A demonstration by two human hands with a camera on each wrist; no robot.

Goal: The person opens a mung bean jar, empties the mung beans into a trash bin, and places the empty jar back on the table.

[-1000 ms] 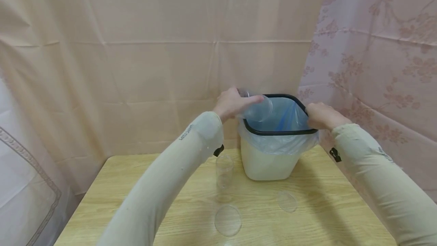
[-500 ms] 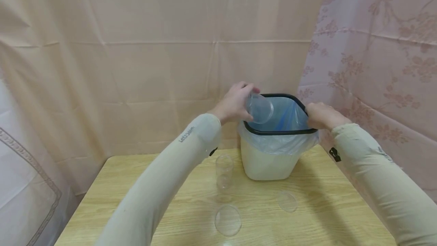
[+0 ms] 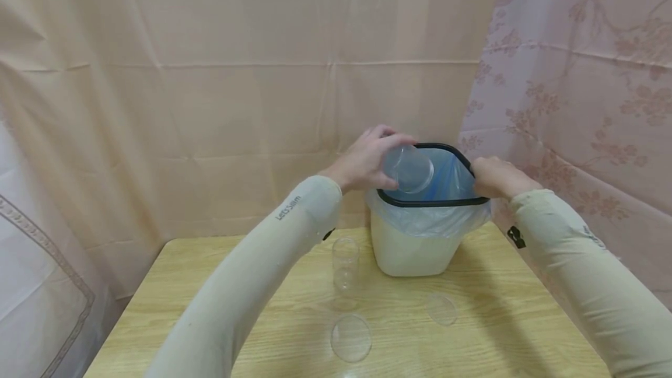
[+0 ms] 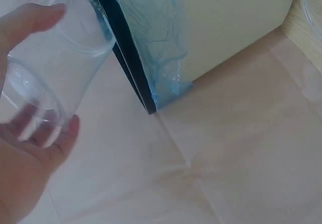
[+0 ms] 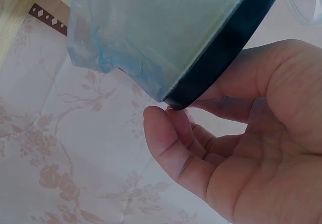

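Note:
My left hand (image 3: 370,159) grips a clear plastic cup (image 3: 409,169), thumb on one side and fingers curled round the other. Tipped sideways, the cup points its mouth to the right over the opening of a cream trash can (image 3: 415,252). In the left wrist view, the mouth of the cup (image 4: 75,48) overlaps the black rim (image 4: 118,27). My right hand (image 3: 499,178) holds the can's rim at its right side. The right wrist view shows curled fingers (image 5: 171,143) at the corner of that black rim (image 5: 221,53), beside the bluish liner bag (image 5: 115,48).
A clear cup (image 3: 345,261) stands on the wooden table (image 3: 210,284), left of the can. Two clear round lids, a left lid (image 3: 350,338) and a right lid (image 3: 441,309), lie nearer the front. Beige curtain (image 3: 236,104) hangs behind, floral cloth (image 3: 593,104) at right.
My left hand has turned its wrist and shifted the cup right, over the trash can's opening, with the mouth tipped further down. The right hand stays on the rim.

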